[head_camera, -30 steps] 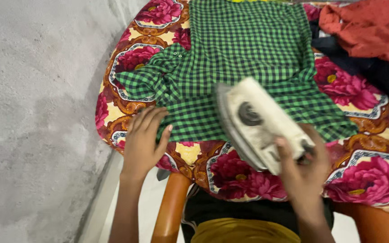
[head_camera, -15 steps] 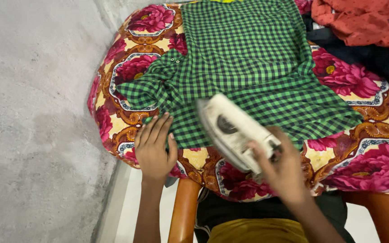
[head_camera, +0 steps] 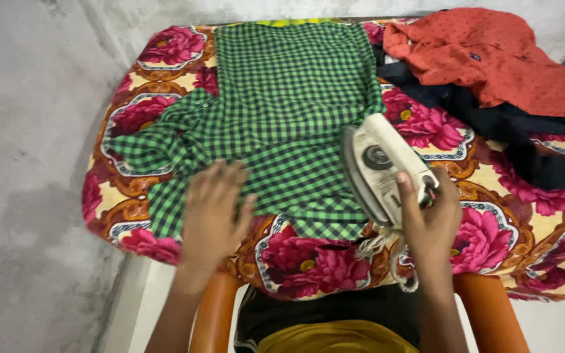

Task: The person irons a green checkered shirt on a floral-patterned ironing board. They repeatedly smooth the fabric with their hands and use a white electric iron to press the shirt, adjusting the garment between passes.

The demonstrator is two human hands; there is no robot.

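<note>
Here my right hand grips the white electric iron tight, tilted beside the green checked cotton shirt; my left hand presses flat, open, on it.

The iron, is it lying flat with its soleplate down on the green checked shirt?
No. The iron is tilted up on its edge in the right hand, its soleplate facing sideways beside the green checked shirt.

Left hand palm down, fingers spread, right hand fingers curled in a grip
</note>
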